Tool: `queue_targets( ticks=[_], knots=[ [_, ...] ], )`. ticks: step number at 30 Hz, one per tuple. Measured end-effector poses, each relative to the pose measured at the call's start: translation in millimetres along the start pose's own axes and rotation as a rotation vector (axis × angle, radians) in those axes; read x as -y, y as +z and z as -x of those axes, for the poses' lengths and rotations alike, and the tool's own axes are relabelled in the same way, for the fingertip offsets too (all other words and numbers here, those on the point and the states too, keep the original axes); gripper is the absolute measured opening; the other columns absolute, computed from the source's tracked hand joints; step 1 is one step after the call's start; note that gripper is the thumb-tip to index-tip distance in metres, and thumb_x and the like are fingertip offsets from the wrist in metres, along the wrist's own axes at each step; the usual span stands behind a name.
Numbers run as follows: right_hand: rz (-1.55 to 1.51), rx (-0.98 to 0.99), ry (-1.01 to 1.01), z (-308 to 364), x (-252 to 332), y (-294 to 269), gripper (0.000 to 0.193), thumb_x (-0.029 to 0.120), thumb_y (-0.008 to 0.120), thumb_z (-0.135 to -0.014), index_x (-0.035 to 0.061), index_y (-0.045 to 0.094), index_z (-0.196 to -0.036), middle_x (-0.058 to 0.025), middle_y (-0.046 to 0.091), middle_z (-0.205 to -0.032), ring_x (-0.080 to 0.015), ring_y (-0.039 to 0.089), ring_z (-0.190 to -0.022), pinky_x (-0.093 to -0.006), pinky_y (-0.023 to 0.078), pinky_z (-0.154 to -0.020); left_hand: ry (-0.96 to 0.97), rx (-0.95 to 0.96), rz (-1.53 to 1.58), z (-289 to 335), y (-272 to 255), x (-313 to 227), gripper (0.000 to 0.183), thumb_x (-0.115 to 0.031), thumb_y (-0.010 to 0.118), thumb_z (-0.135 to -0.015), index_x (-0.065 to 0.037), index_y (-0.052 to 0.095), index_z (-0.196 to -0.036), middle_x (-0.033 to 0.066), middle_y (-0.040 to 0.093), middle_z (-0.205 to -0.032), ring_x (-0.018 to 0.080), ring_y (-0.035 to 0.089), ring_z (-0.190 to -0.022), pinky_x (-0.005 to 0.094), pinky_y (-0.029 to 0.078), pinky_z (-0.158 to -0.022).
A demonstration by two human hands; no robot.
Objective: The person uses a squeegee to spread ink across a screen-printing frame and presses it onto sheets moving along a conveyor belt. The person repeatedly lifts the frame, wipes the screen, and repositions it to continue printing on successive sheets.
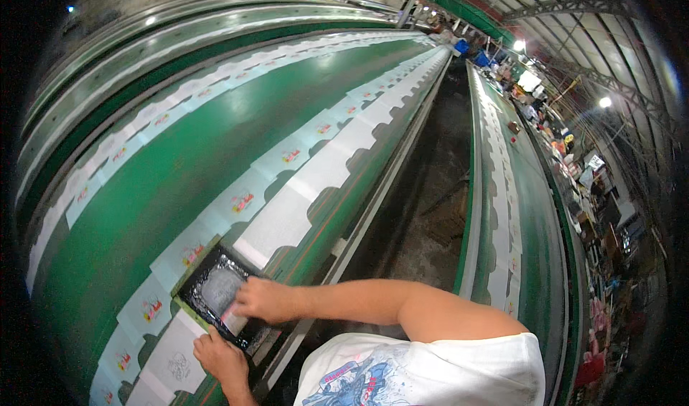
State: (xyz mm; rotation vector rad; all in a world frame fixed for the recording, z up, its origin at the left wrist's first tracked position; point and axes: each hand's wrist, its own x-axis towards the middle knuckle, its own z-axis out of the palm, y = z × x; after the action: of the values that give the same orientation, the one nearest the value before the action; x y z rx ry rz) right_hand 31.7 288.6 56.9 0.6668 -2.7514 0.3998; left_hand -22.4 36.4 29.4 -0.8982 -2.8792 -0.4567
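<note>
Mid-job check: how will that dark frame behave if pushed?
The frame is likely stiff, since its outline looks boxy. Its inside may be slippery, glistening as if wet. It seems unlikely to tip, lying flat over the green table.

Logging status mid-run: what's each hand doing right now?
Left hand: curled at the near edge of the dark screen; open or gripping can't be told.
Right hand: closed, over the screen; anything held can't be made out.

The rectangular frame [221, 285], black inside with a grey window and a wet-looking shine, lies aslant over the green worktop [179, 183]. Just beside it is a white piece [172, 352] bearing a dark line drawing.
</note>
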Motion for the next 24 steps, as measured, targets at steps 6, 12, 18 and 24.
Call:
queue_targets(
  ticks=[6, 12, 18, 24],
  knots=[
    [-0.043, 0.078, 0.01, 40, 37, -1, 0.036, 0.019, 0.072, -0.088, 0.012, 0.072, -0.122, -0.0107, 0.067, -0.112, -0.0312, 0.065, -0.106, -0.0453, 0.051, -0.089, 0.017, 0.089, -0.07, -2, -10, 3, 0.034, -0.005, 0.07, -0.084, 0.003, 0.07, -0.117, 0.0219, 0.066, -0.098, 0.0426, 0.059, -0.102, 0.0558, 0.044, -0.096],
    [-0.087, 0.156, 0.029, 48, 43, -6, 0.051, 0.017, 0.081, -0.079, 0.014, 0.069, -0.128, -0.0111, 0.064, -0.122, -0.0317, 0.062, -0.118, -0.0464, 0.052, -0.094, -0.045, 0.018, 0.013, 7, -14, -1, 0.039, -0.012, 0.074, -0.089, 0.002, 0.071, -0.125, 0.0232, 0.069, -0.115, 0.0443, 0.06, -0.115, 0.0571, 0.046, -0.099],
    [-0.133, 0.231, 0.059, 47, 55, -21, 0.065, 0.017, 0.088, -0.074, 0.0103, 0.067, -0.135, -0.0132, 0.064, -0.131, -0.0342, 0.059, -0.128, -0.0506, 0.049, -0.105, -0.213, -0.186, 0.358, 24, 45, 12, 0.059, -0.003, 0.074, -0.086, 0.003, 0.066, -0.144, 0.0266, 0.057, -0.154, 0.0455, 0.051, -0.144, 0.0569, 0.038, -0.123],
    [-0.362, -0.055, 0.199, 75, 48, -22, 0.065, 0.022, 0.084, -0.088, 0.0068, 0.062, -0.147, -0.022, 0.057, -0.154, -0.041, 0.051, -0.146, -0.0534, 0.042, -0.12, -0.414, -0.303, 0.839, 29, 71, 0, 0.062, 0.011, 0.066, -0.081, 0.004, 0.067, -0.143, 0.0236, 0.051, -0.163, 0.0385, 0.05, -0.151, 0.0503, 0.039, -0.127]
  ],
)
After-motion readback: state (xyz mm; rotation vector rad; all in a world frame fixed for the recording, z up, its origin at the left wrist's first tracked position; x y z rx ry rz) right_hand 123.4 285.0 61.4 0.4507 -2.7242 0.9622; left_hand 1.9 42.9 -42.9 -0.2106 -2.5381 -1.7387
